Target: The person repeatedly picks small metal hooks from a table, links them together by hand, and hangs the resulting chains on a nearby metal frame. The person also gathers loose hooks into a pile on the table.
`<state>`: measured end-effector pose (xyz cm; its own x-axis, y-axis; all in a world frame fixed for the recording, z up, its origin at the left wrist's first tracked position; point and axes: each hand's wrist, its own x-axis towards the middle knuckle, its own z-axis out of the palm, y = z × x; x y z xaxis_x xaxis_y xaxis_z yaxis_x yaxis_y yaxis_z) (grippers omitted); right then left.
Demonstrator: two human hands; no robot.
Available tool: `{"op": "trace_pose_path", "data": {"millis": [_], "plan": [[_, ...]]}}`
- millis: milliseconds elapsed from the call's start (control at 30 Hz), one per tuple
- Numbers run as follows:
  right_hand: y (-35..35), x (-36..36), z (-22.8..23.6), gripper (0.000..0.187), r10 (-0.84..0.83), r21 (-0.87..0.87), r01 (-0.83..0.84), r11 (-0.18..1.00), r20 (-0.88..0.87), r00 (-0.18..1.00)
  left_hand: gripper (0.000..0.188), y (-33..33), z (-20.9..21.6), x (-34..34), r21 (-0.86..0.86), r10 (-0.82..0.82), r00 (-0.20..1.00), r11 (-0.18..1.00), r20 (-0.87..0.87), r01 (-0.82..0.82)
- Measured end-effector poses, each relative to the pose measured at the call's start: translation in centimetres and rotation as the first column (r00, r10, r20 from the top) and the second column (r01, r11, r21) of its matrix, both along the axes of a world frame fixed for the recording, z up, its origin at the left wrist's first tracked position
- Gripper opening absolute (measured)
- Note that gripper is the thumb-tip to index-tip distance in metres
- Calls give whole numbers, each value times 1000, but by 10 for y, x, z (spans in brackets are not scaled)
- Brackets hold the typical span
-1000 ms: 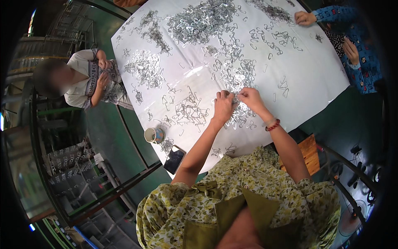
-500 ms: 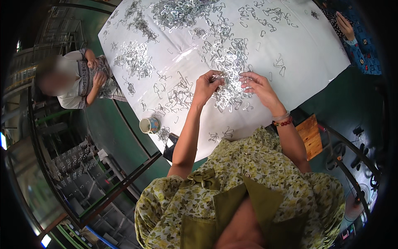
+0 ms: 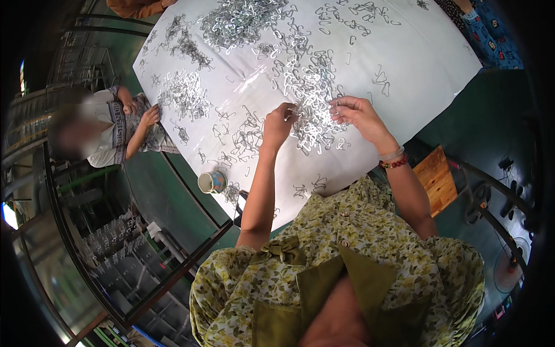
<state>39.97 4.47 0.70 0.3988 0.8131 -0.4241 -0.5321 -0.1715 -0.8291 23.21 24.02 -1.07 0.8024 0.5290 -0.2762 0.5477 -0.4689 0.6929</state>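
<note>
A heap of bent silver wire hooks (image 3: 315, 124) lies on the white-covered table (image 3: 416, 63) in front of me. My left hand (image 3: 277, 127) is at the heap's left edge, thumb and fingers pinched together. A bit of wire shows at its fingertips, apparently one hook. Over the heap's right side is my right hand (image 3: 363, 118), fingers bent and apart, with the tips close to the hooks. I cannot see a hook held in it.
More hooks form a large mound (image 3: 240, 23) at the far side and a pile (image 3: 184, 95) at the left. A patterned cup (image 3: 212, 182) stands by the near left edge, next to a dark flat object partly behind my left forearm. A person (image 3: 115, 124) sits at the left; a blue patterned sleeve (image 3: 491, 37) shows far right.
My left hand has drawn left, away from the heap's middle. The right hand stays near the heap. The person at the left has reached a hand to the table edge; an orange sleeve appears top left.
</note>
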Motion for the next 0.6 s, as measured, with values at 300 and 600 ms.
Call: {"op": "trace_pose_path", "data": {"millis": [300, 600], "plan": [[-8, -15, -31, 17, -163, -81, 162, 983, 1, 987, 37, -74, -7, 26, -208, -90, 973, 969, 214, 135], [-24, -20, -45, 12, -258, -93, 269, 959, 118, 959, 19, -49, 3, 11, -315, -24, 999, 948, 31, 33]]}}
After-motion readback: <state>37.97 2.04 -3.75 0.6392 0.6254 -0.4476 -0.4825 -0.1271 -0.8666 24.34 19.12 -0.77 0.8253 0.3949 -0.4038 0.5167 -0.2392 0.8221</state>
